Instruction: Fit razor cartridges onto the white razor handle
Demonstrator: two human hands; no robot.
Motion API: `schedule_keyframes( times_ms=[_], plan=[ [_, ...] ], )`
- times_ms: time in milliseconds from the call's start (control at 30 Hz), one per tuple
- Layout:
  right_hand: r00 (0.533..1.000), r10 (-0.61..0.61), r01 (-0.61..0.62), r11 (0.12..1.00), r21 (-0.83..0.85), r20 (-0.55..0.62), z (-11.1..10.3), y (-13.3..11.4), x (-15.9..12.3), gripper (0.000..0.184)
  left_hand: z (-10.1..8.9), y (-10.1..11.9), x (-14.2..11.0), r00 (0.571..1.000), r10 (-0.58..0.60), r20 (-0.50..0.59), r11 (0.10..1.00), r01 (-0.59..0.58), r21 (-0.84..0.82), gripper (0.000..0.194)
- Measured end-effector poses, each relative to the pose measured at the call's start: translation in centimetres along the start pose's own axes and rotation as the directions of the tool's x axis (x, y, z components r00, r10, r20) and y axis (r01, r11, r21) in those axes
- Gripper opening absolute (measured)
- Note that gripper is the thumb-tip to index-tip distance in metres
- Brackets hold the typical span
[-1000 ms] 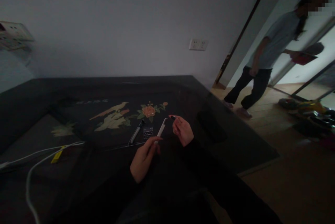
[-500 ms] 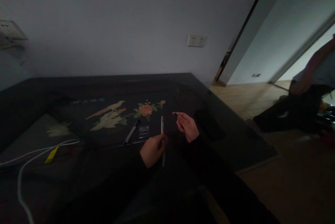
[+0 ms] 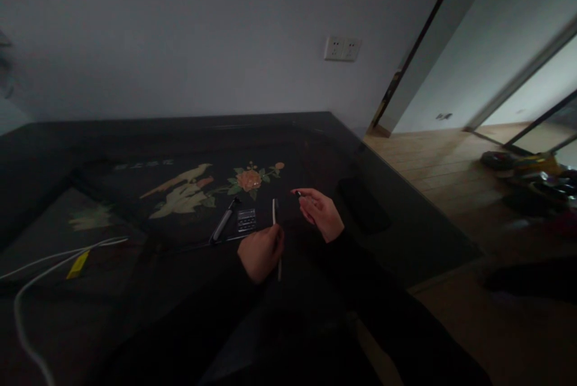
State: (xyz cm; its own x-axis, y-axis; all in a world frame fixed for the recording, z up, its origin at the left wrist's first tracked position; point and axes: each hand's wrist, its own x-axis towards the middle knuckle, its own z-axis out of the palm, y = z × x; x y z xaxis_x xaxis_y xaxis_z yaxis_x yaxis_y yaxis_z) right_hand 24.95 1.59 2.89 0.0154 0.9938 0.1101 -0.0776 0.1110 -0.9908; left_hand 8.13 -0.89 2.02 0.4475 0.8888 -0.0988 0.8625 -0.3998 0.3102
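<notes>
My left hand (image 3: pixel 260 251) is closed around a thin white pen-like stick (image 3: pixel 274 213) that stands nearly upright over the dark table (image 3: pixel 406 235). My right hand (image 3: pixel 319 213) hovers just to its right, thumb and forefinger pinched on a tiny dark piece (image 3: pixel 298 193) that I cannot name. Left of the stick, a black and silver pen (image 3: pixel 222 227) and a small dark ribbed block (image 3: pixel 246 219) lie on the table. Both of my sleeves are black.
The table top bears a painted bird and flower design (image 3: pixel 211 183). White cables (image 3: pixel 49 260) and a yellow tag (image 3: pixel 77 264) lie at the left. A dark flat object (image 3: pixel 363 204) rests right of my hands. Beyond the table's right edge are wooden floor and clutter (image 3: pixel 536 178).
The white stick has swung from leaning right to nearly upright in my left hand. The person who walked past the doorway at the right has left the view.
</notes>
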Motion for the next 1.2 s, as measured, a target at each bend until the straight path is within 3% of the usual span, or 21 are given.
schedule_keyframes(
  times_ms=[600,733,833,1000,1100,1200],
  plan=[
    [0.999,-0.042,0.044,0.993,-0.109,0.022,0.0,0.5,0.1,0.047,0.2,-0.1,0.5,0.998,-0.064,-0.003,0.998,0.064,0.027,0.023],
    [0.995,-0.095,0.102,0.974,-0.201,0.044,0.1,0.5,0.0,0.046,0.4,-0.7,0.1,0.997,-0.057,-0.054,0.997,0.054,-0.046,0.023],
    [0.987,-0.137,0.154,0.945,-0.288,0.079,0.4,0.8,-0.5,0.047,0.1,-2.0,-0.3,0.989,-0.021,-0.144,0.978,-0.010,-0.210,0.024],
    [0.950,-0.218,0.302,0.814,-0.496,0.222,2.0,1.6,-1.1,0.043,-0.7,-4.2,-0.6,0.932,-0.059,-0.358,0.864,-0.132,-0.486,0.025],
    [0.915,-0.237,0.398,0.673,-0.623,0.327,3.8,1.2,-0.6,0.041,-1.2,-5.0,-0.6,0.915,-0.116,-0.386,0.820,-0.132,-0.558,0.026],
    [0.889,-0.225,0.456,0.535,-0.711,0.400,5.6,0.3,0.4,0.039,-1.7,-5.5,-0.5,0.901,-0.138,-0.412,0.838,-0.116,-0.533,0.026]
  ],
)
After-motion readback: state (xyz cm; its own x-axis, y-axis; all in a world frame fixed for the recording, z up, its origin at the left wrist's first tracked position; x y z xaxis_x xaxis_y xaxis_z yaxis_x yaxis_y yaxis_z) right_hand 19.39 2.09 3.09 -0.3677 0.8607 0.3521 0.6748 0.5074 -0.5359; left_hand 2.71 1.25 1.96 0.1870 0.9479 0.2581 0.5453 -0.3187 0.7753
